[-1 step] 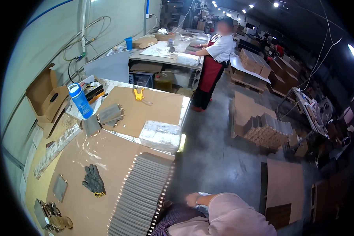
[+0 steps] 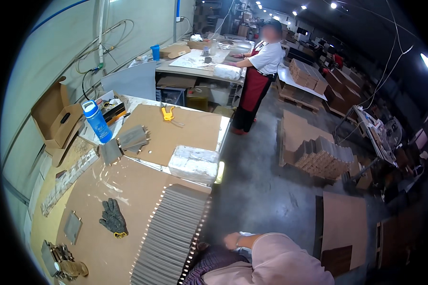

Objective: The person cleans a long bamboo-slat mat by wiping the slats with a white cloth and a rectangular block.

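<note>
My right hand (image 2: 231, 241) is low in the view, near my body and just beyond the table edge. A bracelet or band circles its wrist, and its fingers are turned out of sight. Something white (image 2: 245, 241) shows beside the wrist, too covered to make out. My left hand is not in view. On the table to the left lies a long row of grey-brown slats (image 2: 169, 228), packed side by side with pale dowel pegs at their ends. A dark grey knitted glove (image 2: 112, 218) rests on the brown board (image 2: 133, 190).
A white wrapped block (image 2: 194, 164), loose slats (image 2: 134, 137), a yellow-handled tool (image 2: 168, 113) and a blue bottle (image 2: 97, 122) are on the table. An open cardboard box (image 2: 57, 118) stands by the wall. Another person (image 2: 257, 76) works at a far table. Stacked pieces (image 2: 323, 156) stand right.
</note>
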Demonstrator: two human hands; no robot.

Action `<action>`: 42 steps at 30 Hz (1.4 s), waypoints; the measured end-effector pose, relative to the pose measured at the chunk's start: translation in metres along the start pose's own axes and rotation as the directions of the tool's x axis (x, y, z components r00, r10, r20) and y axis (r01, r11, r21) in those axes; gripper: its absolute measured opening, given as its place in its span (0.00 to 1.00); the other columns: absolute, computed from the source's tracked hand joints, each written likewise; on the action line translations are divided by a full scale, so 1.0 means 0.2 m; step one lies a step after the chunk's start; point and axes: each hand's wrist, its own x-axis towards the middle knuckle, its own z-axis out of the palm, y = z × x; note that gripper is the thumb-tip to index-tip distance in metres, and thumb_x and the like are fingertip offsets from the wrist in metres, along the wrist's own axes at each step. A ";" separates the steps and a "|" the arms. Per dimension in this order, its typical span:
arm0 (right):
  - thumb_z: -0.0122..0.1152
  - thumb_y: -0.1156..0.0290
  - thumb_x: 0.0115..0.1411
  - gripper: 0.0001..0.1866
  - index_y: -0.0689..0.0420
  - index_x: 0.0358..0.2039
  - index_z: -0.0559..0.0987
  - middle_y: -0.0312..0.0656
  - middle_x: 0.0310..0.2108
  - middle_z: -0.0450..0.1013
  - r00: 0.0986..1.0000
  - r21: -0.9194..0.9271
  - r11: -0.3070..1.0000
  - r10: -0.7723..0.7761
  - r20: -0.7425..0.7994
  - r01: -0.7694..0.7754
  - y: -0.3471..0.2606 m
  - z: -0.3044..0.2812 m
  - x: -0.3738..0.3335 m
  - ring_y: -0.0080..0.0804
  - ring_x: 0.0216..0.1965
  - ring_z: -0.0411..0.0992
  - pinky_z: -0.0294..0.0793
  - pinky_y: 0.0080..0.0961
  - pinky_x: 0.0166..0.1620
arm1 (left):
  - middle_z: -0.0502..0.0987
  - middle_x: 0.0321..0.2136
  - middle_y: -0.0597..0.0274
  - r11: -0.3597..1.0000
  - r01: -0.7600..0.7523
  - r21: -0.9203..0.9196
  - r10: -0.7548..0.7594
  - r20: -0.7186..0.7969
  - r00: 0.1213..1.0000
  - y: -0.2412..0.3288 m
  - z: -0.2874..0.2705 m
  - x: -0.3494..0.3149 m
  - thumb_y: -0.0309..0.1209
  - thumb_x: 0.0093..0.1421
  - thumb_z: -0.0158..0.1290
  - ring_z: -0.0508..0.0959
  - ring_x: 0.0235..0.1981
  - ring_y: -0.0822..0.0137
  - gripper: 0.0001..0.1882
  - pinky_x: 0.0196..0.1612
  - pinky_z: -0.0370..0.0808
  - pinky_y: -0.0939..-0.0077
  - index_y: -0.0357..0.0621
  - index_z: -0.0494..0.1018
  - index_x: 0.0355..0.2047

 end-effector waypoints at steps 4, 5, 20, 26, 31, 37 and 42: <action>0.56 0.63 0.52 0.18 0.58 0.37 0.86 0.55 0.40 0.81 1.000 0.014 1.000 -0.002 -0.029 0.003 0.01 0.02 0.02 0.52 0.45 0.80 0.79 0.47 0.48 | 0.80 0.28 0.59 1.000 0.022 -0.003 -0.022 0.004 1.000 0.08 0.00 0.01 0.28 0.46 0.73 0.77 0.29 0.68 0.18 0.36 0.77 0.70 0.36 0.81 0.37; 0.56 0.63 0.52 0.17 0.58 0.37 0.86 0.55 0.40 0.81 0.999 0.019 1.000 -0.001 -0.037 0.002 0.01 0.02 0.01 0.52 0.45 0.80 0.79 0.47 0.48 | 0.80 0.28 0.59 1.000 0.030 -0.006 -0.030 0.003 1.000 0.10 0.00 0.01 0.27 0.46 0.73 0.77 0.29 0.68 0.18 0.36 0.77 0.71 0.36 0.80 0.36; 0.57 0.62 0.52 0.17 0.58 0.37 0.86 0.55 0.40 0.81 1.000 0.035 0.999 0.018 -0.017 -0.017 0.01 0.00 0.02 0.51 0.45 0.80 0.79 0.46 0.48 | 0.81 0.31 0.55 0.981 0.047 -0.188 -0.048 -0.005 0.999 0.08 0.02 -0.01 0.23 0.48 0.72 0.79 0.32 0.67 0.16 0.38 0.78 0.70 0.33 0.78 0.35; 0.56 0.62 0.53 0.17 0.58 0.36 0.86 0.54 0.40 0.81 0.999 0.030 0.999 0.010 -0.033 -0.009 0.05 0.08 0.06 0.52 0.45 0.80 0.79 0.46 0.48 | 0.81 0.30 0.54 0.992 0.021 -0.121 -0.022 -0.012 1.000 0.08 0.01 -0.01 0.23 0.47 0.72 0.79 0.31 0.65 0.17 0.38 0.78 0.69 0.32 0.79 0.36; 0.56 0.62 0.53 0.17 0.57 0.36 0.86 0.54 0.40 0.81 1.000 0.029 1.000 0.014 -0.026 -0.013 0.03 0.03 0.01 0.52 0.45 0.80 0.79 0.47 0.48 | 0.80 0.29 0.54 0.996 -0.065 0.058 0.067 -0.035 0.997 0.06 0.00 -0.02 0.25 0.46 0.73 0.79 0.30 0.63 0.17 0.38 0.79 0.68 0.33 0.80 0.36; 0.56 0.63 0.52 0.17 0.57 0.36 0.86 0.54 0.40 0.81 1.000 0.039 0.999 0.008 -0.026 -0.007 0.04 0.03 0.00 0.53 0.44 0.80 0.79 0.47 0.47 | 0.81 0.33 0.50 0.995 -0.098 0.026 0.099 -0.049 0.994 -0.16 0.05 0.00 0.31 0.45 0.75 0.80 0.33 0.58 0.23 0.41 0.79 0.65 0.34 0.80 0.40; 0.57 0.63 0.51 0.17 0.58 0.35 0.86 0.56 0.39 0.81 1.000 0.043 0.999 -0.002 -0.026 0.003 0.03 0.01 -0.01 0.54 0.43 0.80 0.79 0.48 0.47 | 0.82 0.36 0.53 0.985 0.049 0.167 -0.049 -0.006 0.999 0.14 0.00 0.01 0.33 0.52 0.73 0.80 0.38 0.64 0.22 0.44 0.79 0.67 0.35 0.79 0.44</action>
